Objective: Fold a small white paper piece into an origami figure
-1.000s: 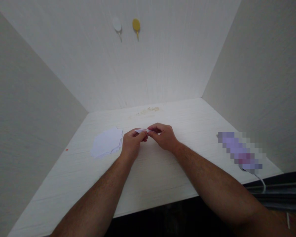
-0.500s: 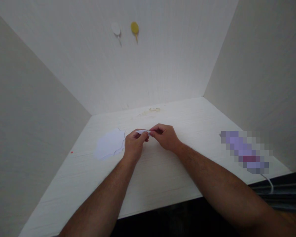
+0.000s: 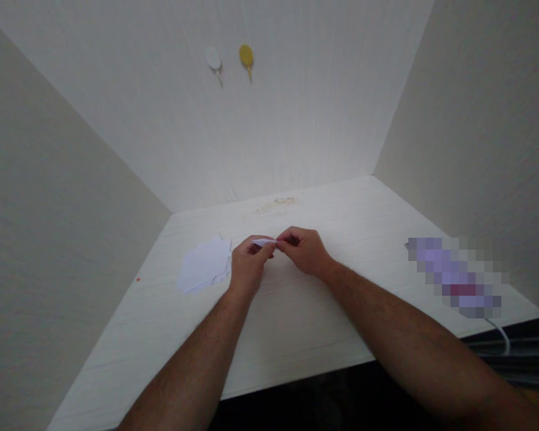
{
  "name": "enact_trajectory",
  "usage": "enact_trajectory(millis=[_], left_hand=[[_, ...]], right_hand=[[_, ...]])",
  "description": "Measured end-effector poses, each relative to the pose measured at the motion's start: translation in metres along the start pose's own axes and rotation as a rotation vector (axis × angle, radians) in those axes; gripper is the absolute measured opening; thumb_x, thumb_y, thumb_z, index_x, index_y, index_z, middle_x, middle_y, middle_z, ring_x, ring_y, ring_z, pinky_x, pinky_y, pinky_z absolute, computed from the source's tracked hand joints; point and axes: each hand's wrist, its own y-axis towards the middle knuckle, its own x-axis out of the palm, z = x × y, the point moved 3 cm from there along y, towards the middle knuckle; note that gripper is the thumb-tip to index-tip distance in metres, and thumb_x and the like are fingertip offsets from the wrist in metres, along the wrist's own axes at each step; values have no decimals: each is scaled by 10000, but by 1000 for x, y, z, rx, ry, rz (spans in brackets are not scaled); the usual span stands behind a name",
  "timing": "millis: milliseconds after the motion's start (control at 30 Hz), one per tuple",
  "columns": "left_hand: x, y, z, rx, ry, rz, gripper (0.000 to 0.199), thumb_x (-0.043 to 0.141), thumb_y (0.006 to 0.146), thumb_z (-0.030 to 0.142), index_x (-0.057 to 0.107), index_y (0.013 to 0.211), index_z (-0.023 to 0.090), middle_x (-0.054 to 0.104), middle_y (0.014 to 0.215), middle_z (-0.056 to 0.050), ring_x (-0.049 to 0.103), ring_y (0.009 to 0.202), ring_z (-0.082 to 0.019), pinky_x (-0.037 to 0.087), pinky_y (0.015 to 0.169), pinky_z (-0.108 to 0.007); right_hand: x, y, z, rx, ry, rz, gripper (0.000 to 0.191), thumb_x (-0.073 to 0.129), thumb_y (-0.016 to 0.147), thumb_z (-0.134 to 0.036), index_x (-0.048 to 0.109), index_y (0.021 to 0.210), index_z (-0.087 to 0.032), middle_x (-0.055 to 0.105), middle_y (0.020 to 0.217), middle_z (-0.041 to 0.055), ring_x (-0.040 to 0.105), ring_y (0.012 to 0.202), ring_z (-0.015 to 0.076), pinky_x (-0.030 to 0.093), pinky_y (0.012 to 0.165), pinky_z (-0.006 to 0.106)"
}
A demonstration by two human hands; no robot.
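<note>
Between my two hands is a small folded piece of white paper [image 3: 263, 242], held above the middle of the table. My left hand [image 3: 248, 260] pinches it, thumb on the near side, with the fingers curled behind. At its right end, the thumb and forefinger of my right hand [image 3: 306, 250] are closed on the tip. Most of the paper is hidden by my fingers, so its full shape does not show. Left of my left hand lies a loose pile of white paper sheets [image 3: 204, 263] with uneven edges.
A blurred-out purple item [image 3: 449, 272] with a white cable [image 3: 500, 332] lies at the right of the white table [image 3: 296, 335]. Walls enclose the table at the back and sides. White [image 3: 214, 58] and yellow hooks [image 3: 247, 55] are on the back wall.
Both hands stay together on the paper, and their fingers have shifted only slightly. The whole view has moved a little, so everything sits slightly farther right.
</note>
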Motion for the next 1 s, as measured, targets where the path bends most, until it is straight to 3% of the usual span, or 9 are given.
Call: enact_trajectory(millis=[1000], left_hand=[[-3,2,-3,1,28,38,128,767,697,288,714,712,173,653,631,2,566,623,-122,426,616,-254]], right_hand=[[3,-1,-3,-58,-29,-45,71,659,793,-226,669,757,-165,673,678,2,562,596,91,428,580,217]])
